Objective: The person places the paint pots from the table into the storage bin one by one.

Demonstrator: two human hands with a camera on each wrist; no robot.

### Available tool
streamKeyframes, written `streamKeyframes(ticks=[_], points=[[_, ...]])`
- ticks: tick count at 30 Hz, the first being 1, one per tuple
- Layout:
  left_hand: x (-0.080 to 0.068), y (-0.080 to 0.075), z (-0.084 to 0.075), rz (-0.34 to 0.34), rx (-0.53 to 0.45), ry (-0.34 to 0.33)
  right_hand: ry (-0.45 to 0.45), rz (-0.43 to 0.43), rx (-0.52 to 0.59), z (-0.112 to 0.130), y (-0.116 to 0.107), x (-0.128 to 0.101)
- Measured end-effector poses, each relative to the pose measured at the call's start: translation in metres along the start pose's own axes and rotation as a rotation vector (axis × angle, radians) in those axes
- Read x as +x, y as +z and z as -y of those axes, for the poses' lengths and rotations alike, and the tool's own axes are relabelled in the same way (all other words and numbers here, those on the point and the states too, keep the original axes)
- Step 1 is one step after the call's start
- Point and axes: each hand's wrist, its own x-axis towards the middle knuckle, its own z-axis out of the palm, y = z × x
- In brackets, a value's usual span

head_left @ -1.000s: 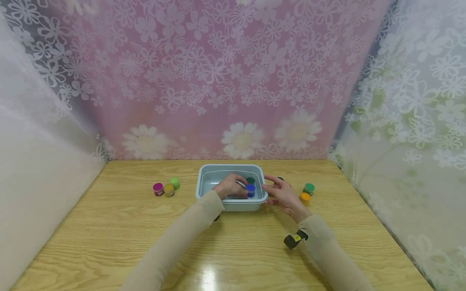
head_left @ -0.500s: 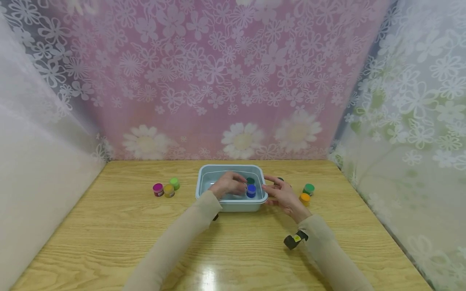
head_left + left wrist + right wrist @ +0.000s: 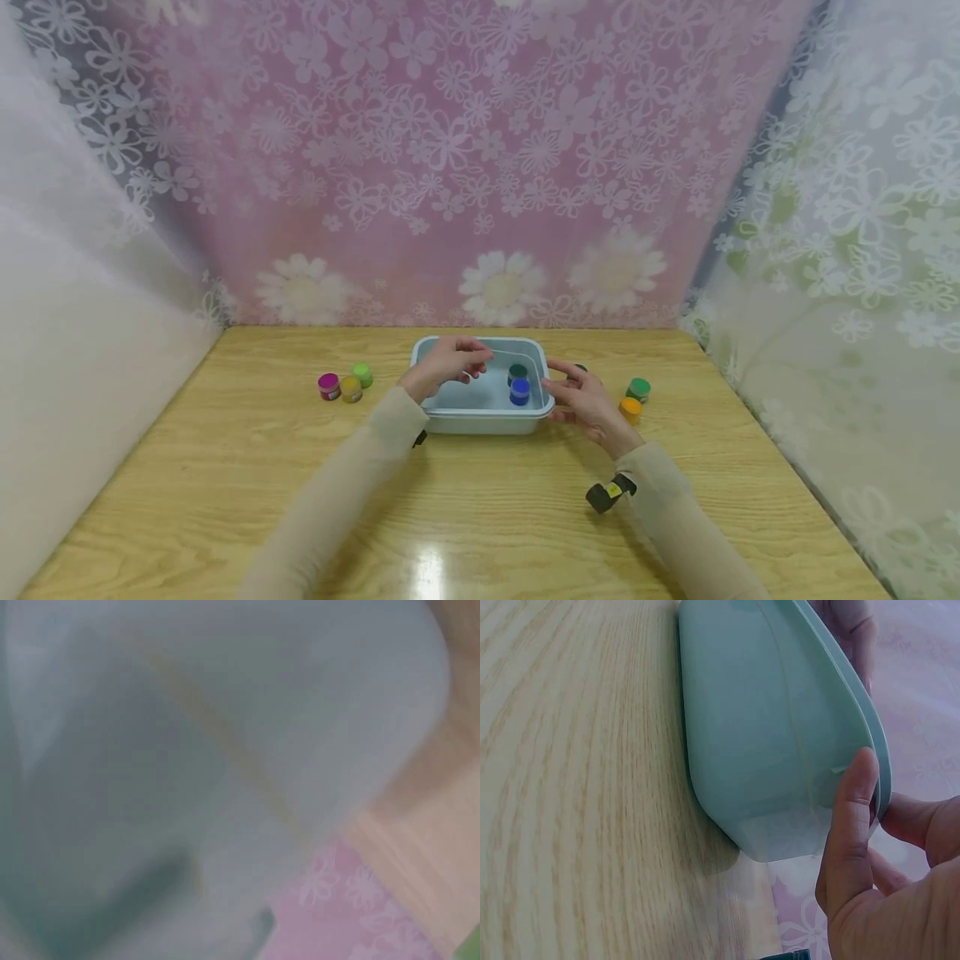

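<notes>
A light blue-grey plastic basin (image 3: 495,423) stands at the middle of the table. In the head view a dark green-lidded jar (image 3: 517,374) and a blue-lidded jar (image 3: 519,392) sit together at its right end. My left hand (image 3: 450,364) hovers over the basin's left half, fingers loosely bent, with nothing visible in them. At the right end, my right hand (image 3: 587,406) holds the basin's rim; in the right wrist view a finger (image 3: 853,802) lies along the outer wall and the thumb reaches over the rim. The left wrist view shows only blurred basin wall (image 3: 322,712) up close.
Left of the basin stand magenta (image 3: 329,386), yellow (image 3: 351,388) and lime green (image 3: 362,375) jars. To the right are green (image 3: 638,389) and orange (image 3: 631,409) jars, plus a dark one (image 3: 581,367) mostly hidden behind my right hand. A floral curtain (image 3: 480,167) backs the table.
My left hand has let go of the blue-lidded jar inside the basin, then risen and moved left. The right hand stays at the basin's right rim.
</notes>
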Motion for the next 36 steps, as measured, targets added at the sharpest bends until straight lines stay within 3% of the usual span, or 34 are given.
streamKeyframes(ticks=[6,17,22,31,36], points=[[-0.008,-0.019,-0.007,-0.015,0.028,0.056,0.0,0.004,-0.005,0.001,-0.001,0.002],[-0.024,-0.056,0.004,0.013,0.053,0.118,0.005,0.003,0.01,0.002,0.0,0.0],[-0.036,-0.077,0.006,0.067,0.091,0.112,0.008,0.003,0.01,0.003,0.0,-0.001],[-0.053,-0.117,0.018,0.077,0.062,0.09,0.003,0.02,0.032,0.002,-0.001,0.0],[-0.066,-0.139,0.028,0.045,0.086,0.082,0.001,0.018,0.037,0.001,-0.001,0.001]])
